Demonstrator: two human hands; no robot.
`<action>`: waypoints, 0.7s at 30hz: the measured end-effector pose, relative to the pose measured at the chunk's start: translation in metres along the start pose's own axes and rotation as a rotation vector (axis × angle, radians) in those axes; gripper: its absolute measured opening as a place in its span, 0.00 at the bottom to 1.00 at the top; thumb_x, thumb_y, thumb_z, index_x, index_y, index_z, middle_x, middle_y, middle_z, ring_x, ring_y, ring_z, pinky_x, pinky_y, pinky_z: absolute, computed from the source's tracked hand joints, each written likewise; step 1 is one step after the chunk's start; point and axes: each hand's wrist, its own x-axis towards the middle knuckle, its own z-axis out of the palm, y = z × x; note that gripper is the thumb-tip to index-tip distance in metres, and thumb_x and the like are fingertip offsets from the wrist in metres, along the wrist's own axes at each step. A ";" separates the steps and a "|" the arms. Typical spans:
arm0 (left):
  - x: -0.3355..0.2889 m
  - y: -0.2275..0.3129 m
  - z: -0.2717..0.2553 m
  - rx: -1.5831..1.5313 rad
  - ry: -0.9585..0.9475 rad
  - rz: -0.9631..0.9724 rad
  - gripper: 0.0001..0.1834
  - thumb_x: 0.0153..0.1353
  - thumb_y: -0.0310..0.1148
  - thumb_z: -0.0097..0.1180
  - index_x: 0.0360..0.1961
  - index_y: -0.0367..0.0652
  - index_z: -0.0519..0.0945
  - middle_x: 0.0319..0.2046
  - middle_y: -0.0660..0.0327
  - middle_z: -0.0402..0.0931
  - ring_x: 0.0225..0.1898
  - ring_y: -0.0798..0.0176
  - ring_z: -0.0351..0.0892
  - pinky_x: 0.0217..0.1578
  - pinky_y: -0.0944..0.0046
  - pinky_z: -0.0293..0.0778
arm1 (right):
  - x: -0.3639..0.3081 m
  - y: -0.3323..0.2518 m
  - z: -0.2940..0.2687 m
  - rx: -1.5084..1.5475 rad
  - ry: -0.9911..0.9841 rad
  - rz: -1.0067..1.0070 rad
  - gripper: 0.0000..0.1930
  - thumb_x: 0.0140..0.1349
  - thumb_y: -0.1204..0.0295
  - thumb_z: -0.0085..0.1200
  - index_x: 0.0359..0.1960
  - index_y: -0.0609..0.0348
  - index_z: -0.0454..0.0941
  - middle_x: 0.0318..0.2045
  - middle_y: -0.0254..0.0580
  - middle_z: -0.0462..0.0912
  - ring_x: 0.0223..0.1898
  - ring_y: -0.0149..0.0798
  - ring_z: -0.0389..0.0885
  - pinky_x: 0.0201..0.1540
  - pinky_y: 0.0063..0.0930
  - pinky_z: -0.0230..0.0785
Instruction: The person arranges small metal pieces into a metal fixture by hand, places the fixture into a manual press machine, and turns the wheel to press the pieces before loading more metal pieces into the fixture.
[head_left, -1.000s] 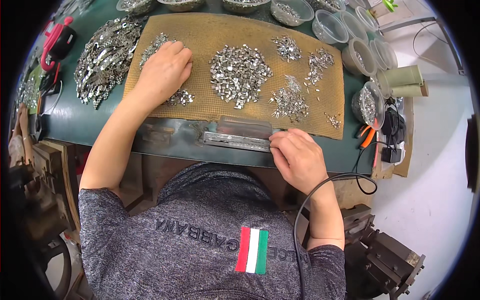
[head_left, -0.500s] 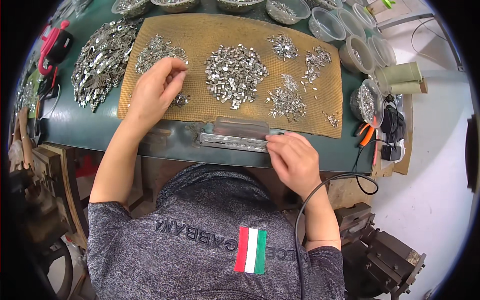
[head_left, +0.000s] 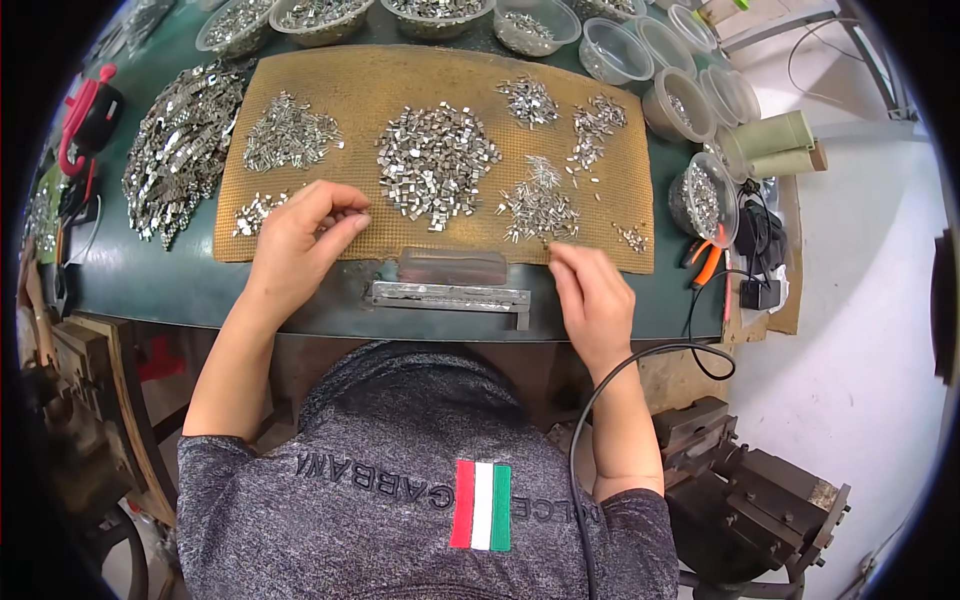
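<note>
Two hands — left hand [head_left: 300, 240], right hand [head_left: 592, 295] — over shiny metal clips [head_left: 435, 175].

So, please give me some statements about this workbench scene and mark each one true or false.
1. The left hand rests on the tan mat, fingers pinched together. True.
2. The right hand holds the orange pliers. False: the pliers lie on the table, right of the mat.
3. Several heaps of small metal parts lie on the mat. True.
4. The clear plastic bowls stand along the near edge. False: they line the far and right sides.
5. A metal bar fixture lies between the hands. True.
</note>
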 end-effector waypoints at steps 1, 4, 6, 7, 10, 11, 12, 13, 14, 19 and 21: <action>-0.002 0.000 0.002 -0.024 0.004 0.008 0.07 0.63 0.26 0.65 0.42 0.37 0.83 0.36 0.60 0.82 0.36 0.64 0.82 0.38 0.65 0.76 | 0.003 0.003 0.003 0.001 0.002 0.000 0.09 0.62 0.74 0.65 0.44 0.54 0.84 0.38 0.40 0.85 0.39 0.44 0.86 0.40 0.33 0.78; -0.002 0.002 0.003 0.006 -0.009 0.046 0.07 0.62 0.25 0.66 0.41 0.37 0.83 0.35 0.59 0.81 0.35 0.63 0.82 0.37 0.64 0.76 | 0.009 0.008 0.011 -0.176 -0.017 -0.021 0.05 0.62 0.73 0.65 0.37 0.52 0.82 0.35 0.34 0.81 0.36 0.42 0.84 0.37 0.36 0.77; -0.002 0.003 0.004 0.059 0.005 0.170 0.05 0.62 0.24 0.66 0.39 0.38 0.83 0.33 0.57 0.80 0.34 0.60 0.81 0.35 0.63 0.75 | 0.009 0.007 0.010 -0.183 -0.035 -0.019 0.05 0.61 0.72 0.65 0.37 0.52 0.82 0.35 0.34 0.81 0.36 0.42 0.84 0.37 0.36 0.77; -0.002 0.004 0.004 0.062 0.004 0.163 0.05 0.62 0.24 0.66 0.39 0.38 0.83 0.33 0.57 0.80 0.34 0.60 0.81 0.35 0.63 0.75 | 0.008 0.007 0.009 -0.194 -0.052 -0.015 0.05 0.61 0.72 0.66 0.36 0.52 0.81 0.35 0.34 0.81 0.36 0.42 0.84 0.37 0.36 0.77; -0.004 0.005 0.004 0.101 0.025 0.216 0.05 0.62 0.24 0.65 0.38 0.39 0.82 0.33 0.58 0.79 0.35 0.60 0.81 0.35 0.63 0.76 | 0.010 0.006 0.004 -0.118 -0.096 0.037 0.06 0.61 0.71 0.66 0.35 0.53 0.81 0.36 0.35 0.81 0.37 0.43 0.84 0.38 0.37 0.76; -0.006 0.004 0.006 0.067 0.025 0.197 0.06 0.62 0.24 0.65 0.38 0.38 0.81 0.34 0.58 0.79 0.35 0.60 0.81 0.35 0.63 0.76 | 0.010 0.005 0.004 -0.089 -0.121 0.070 0.06 0.60 0.71 0.66 0.35 0.53 0.81 0.36 0.35 0.81 0.38 0.44 0.84 0.38 0.38 0.76; -0.006 0.003 0.007 0.031 0.025 0.183 0.06 0.62 0.24 0.65 0.39 0.38 0.81 0.34 0.58 0.79 0.35 0.60 0.81 0.36 0.63 0.76 | 0.011 0.005 0.004 -0.089 -0.127 0.083 0.06 0.60 0.70 0.66 0.34 0.54 0.81 0.36 0.36 0.81 0.38 0.45 0.83 0.38 0.39 0.76; -0.007 0.002 0.008 0.031 0.022 0.184 0.06 0.62 0.24 0.65 0.39 0.38 0.81 0.34 0.58 0.79 0.35 0.60 0.81 0.36 0.63 0.76 | 0.012 0.005 0.003 -0.088 -0.127 0.087 0.06 0.60 0.70 0.66 0.34 0.54 0.81 0.36 0.36 0.81 0.38 0.45 0.83 0.38 0.39 0.76; -0.009 0.002 0.009 0.001 -0.009 0.124 0.07 0.63 0.25 0.65 0.39 0.37 0.80 0.35 0.58 0.79 0.35 0.61 0.81 0.36 0.64 0.77 | 0.014 0.006 0.002 -0.087 -0.154 0.094 0.06 0.61 0.70 0.66 0.34 0.54 0.81 0.35 0.37 0.81 0.38 0.45 0.83 0.38 0.40 0.76; -0.012 0.006 0.012 -0.030 -0.020 0.045 0.07 0.63 0.25 0.65 0.40 0.36 0.80 0.36 0.58 0.79 0.35 0.61 0.81 0.36 0.64 0.77 | 0.018 0.005 0.000 -0.100 -0.215 0.118 0.04 0.62 0.71 0.65 0.34 0.54 0.81 0.34 0.38 0.80 0.36 0.47 0.84 0.37 0.39 0.76; -0.012 0.007 0.011 -0.021 0.002 0.083 0.07 0.63 0.25 0.66 0.39 0.37 0.80 0.34 0.59 0.79 0.35 0.62 0.81 0.36 0.65 0.76 | 0.015 0.001 0.000 -0.216 -0.223 0.062 0.04 0.62 0.73 0.63 0.35 0.54 0.80 0.34 0.37 0.80 0.34 0.46 0.84 0.36 0.38 0.76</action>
